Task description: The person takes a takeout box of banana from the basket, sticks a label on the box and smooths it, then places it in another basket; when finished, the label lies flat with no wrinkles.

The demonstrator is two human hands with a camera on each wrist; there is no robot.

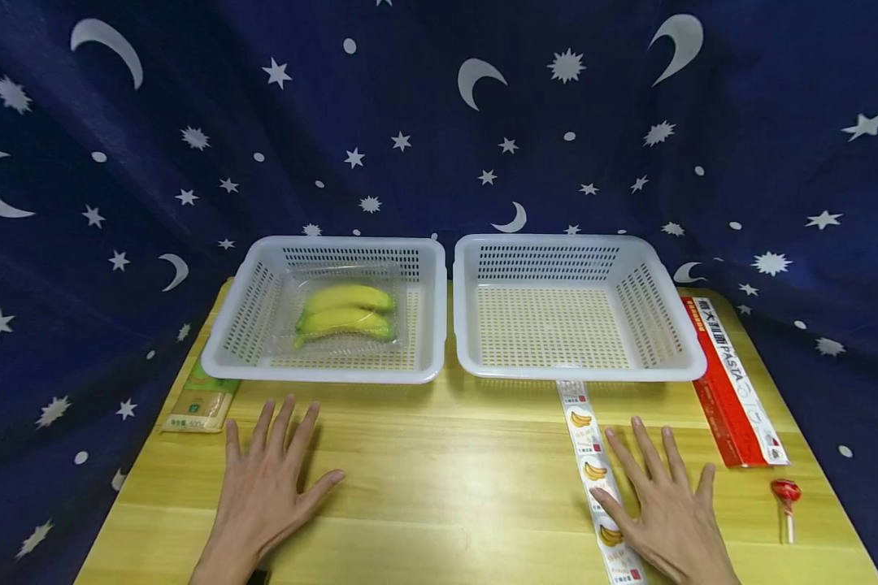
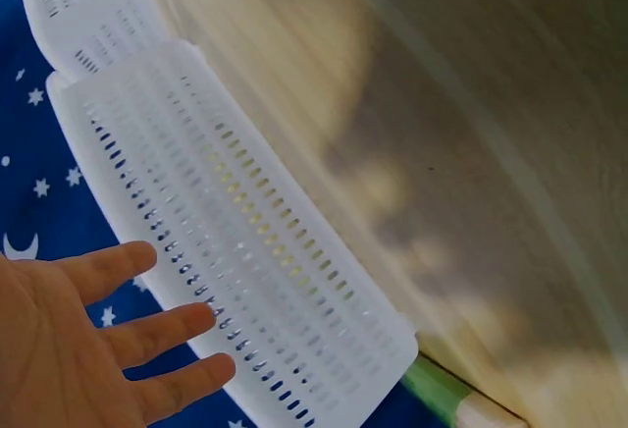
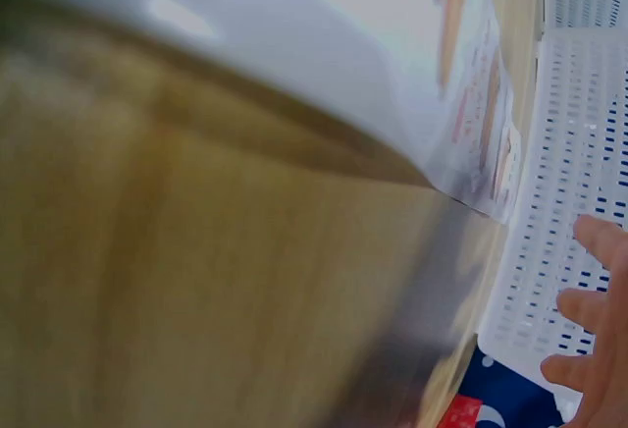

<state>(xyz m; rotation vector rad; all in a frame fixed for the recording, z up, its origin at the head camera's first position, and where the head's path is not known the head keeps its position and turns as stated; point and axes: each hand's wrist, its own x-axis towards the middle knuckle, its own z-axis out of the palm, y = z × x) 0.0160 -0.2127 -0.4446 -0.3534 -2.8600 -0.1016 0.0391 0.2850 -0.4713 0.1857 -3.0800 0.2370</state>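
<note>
My left hand [image 1: 267, 479] is spread flat over the table in front of the left white basket [image 1: 322, 376], holding nothing. In that basket lies a clear plastic box [image 1: 285, 296] with yellow bananas [image 1: 347, 309] inside. My right hand [image 1: 669, 504] is also spread, its thumb over or touching a long strip of banana stickers [image 1: 593, 471]; contact is unclear. The strip runs from the front of the right white basket [image 1: 578, 374] towards me. Straight, parted fingers [image 2: 162, 335] show in the left wrist view, and similar fingers [image 3: 584, 305] in the right wrist view.
A red and white pasta box [image 1: 732, 390] lies right of the right basket. Nearer me is a red lollipop [image 1: 786, 496]. A green and tan packet [image 1: 197, 402] is partly under the left basket. Behind hangs a dark blue cloth [image 1: 439, 122] with moons and stars.
</note>
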